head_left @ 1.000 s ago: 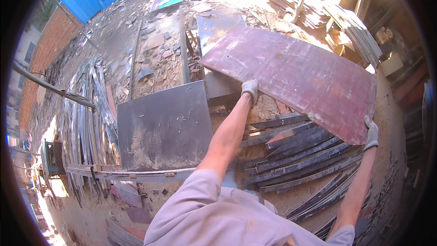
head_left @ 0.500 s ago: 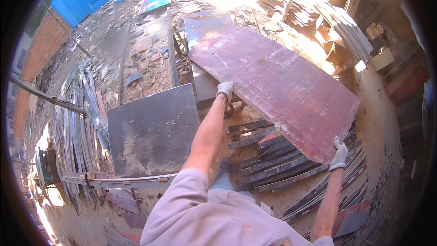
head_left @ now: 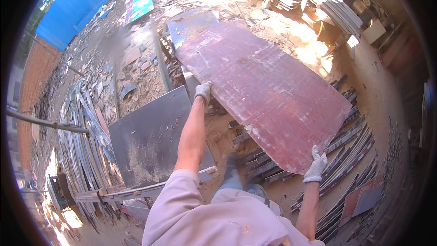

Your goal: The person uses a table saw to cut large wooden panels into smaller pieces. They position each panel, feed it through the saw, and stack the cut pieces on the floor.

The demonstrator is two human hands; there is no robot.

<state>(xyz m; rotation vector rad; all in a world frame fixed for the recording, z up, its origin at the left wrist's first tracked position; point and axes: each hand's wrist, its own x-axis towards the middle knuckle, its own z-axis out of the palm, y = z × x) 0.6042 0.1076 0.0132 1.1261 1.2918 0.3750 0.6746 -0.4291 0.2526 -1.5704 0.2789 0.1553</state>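
Note:
A large reddish-brown plywood sheet [head_left: 268, 95], scuffed with pale marks, slants across in front of me from far left to near right. My left hand [head_left: 203, 91], in a whitish work glove, is closed on its near long edge, towards the far end. My right hand [head_left: 315, 165], gloved alike, grips the near right end; its thumb shows by the edge and the other fingers are partly hidden. The sheet's far end overlaps a dusty grey-blue panel [head_left: 193, 25]. Left of my left arm lies a dark, dusty board [head_left: 152, 136].
Stacked dark wooden strips [head_left: 261, 166] lie under and beside the sheet's near end. Long thin strips [head_left: 84, 132] are heaped at the left, near a metal pole [head_left: 50, 124]. Scrap pieces [head_left: 132, 64] litter the ground ahead; a blue fence [head_left: 82, 7] stands beyond.
My right hand has moved left and nearer to me, with the sheet's near end. My view has shifted too, and more of the strips at the right shows. Both hands keep their hold.

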